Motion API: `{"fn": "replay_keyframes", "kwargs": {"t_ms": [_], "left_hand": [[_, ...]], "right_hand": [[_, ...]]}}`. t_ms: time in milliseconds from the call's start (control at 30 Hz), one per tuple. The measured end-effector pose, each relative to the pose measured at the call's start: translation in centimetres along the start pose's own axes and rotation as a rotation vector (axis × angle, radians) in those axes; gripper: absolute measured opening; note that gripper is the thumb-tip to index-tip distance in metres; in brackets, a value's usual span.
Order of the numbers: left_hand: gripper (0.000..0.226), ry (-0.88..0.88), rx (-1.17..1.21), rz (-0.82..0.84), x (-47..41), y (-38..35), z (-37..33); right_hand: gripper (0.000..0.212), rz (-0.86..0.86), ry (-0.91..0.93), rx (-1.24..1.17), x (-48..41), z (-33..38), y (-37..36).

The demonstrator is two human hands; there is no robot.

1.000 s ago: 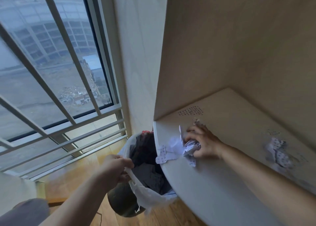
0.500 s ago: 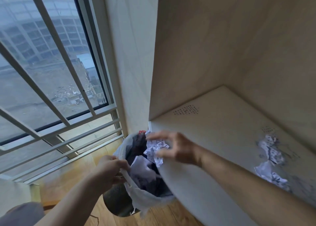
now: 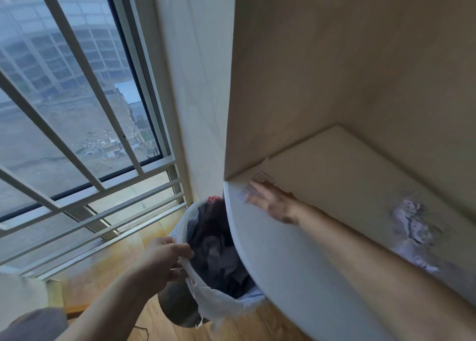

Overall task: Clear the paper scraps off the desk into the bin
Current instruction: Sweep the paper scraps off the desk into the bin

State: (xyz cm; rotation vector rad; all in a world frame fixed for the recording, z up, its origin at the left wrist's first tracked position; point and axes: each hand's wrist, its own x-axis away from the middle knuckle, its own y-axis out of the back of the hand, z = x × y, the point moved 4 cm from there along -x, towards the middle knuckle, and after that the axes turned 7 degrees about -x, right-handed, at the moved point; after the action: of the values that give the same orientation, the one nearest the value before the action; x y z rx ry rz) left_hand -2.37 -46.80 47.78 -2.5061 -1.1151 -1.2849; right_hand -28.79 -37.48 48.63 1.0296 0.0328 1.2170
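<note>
The bin [image 3: 180, 312] stands on the floor against the desk's rounded left end, lined with a white plastic bag [image 3: 213, 304] and holding dark rubbish and pale paper. My left hand [image 3: 164, 258] pinches the bag's near rim and holds it wide. My right hand [image 3: 270, 201] lies flat and empty on the desk [image 3: 296, 263] near its far left corner, fingers stretched out, blurred by motion. A heap of crumpled printed paper scraps [image 3: 412, 232] sits on the desk at the right, close to the back panel, well away from both hands.
A wooden panel [image 3: 334, 70] rises behind and beside the desk. A barred window [image 3: 77, 108] fills the left side, above a wooden floor [image 3: 108, 258]. A white wall strip [image 3: 195, 83] separates window and desk.
My right hand carried a wad of scraps from the desk's left end over the bin, let it go, and now rests open on the desk. My left hand kept its hold on the bag.
</note>
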Motion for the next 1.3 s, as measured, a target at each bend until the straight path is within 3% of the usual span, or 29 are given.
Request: {"fn": "replay_keyframes", "kwargs": {"t_ms": [133,233,267,333,400,467,533,600,667,733,800,900,1300], "left_hand": [[0.023,0.004,-0.022,0.009,0.5,-0.3,-0.2],[0.024,-0.003,-0.04,0.009,0.6,0.0,0.0],[0.023,0.004,-0.034,0.013,0.6,0.0,0.2],[0.023,0.023,-0.016,0.032,0.6,-0.2,0.6],[0.024,0.032,-0.016,0.031,0.7,-0.5,1.0],[0.024,0.042,-0.026,0.035,0.9,-1.3,1.5],[0.017,0.045,-0.048,0.063,1.3,-2.4,2.1],[0.01,0.043,-0.062,0.09,1.8,-3.6,2.6],[0.008,0.036,-0.071,0.106,2.1,-4.5,3.1],[0.012,0.033,-0.076,0.119,2.2,-5.5,3.5],[0.012,0.036,-0.083,0.138,2.3,-6.3,3.9],[0.011,0.048,-0.081,0.155,2.4,-7.0,4.4],[0.011,0.042,-0.114,0.156,3.2,-6.9,5.6]], "right_hand": [[0.067,0.192,0.183,0.22,4.9,3.8,-5.3],[0.062,0.274,0.252,0.187,8.8,5.0,-7.0],[0.06,0.249,0.259,0.131,9.8,4.7,-6.5],[0.061,0.029,0.233,0.091,10.9,2.5,-3.2],[0.068,-0.285,0.057,0.152,11.9,-1.8,1.6],[0.079,-0.499,-0.284,0.191,14.4,-7.6,6.2],[0.096,-0.508,-0.611,0.123,17.5,-14.4,8.6],[0.116,-0.472,-0.744,0.0,20.3,-19.3,8.7],[0.111,-0.483,-0.712,-0.177,21.8,-21.4,6.8],[0.087,-0.559,-0.61,-0.288,22.1,-21.7,4.9],[0.063,-0.675,-0.485,-0.247,21.7,-21.4,3.9],[0.048,-0.685,-0.371,-0.2,20.6,-19.9,2.4],[0.079,-0.336,-0.172,-0.046,15.4,-6.1,-8.7]]}}
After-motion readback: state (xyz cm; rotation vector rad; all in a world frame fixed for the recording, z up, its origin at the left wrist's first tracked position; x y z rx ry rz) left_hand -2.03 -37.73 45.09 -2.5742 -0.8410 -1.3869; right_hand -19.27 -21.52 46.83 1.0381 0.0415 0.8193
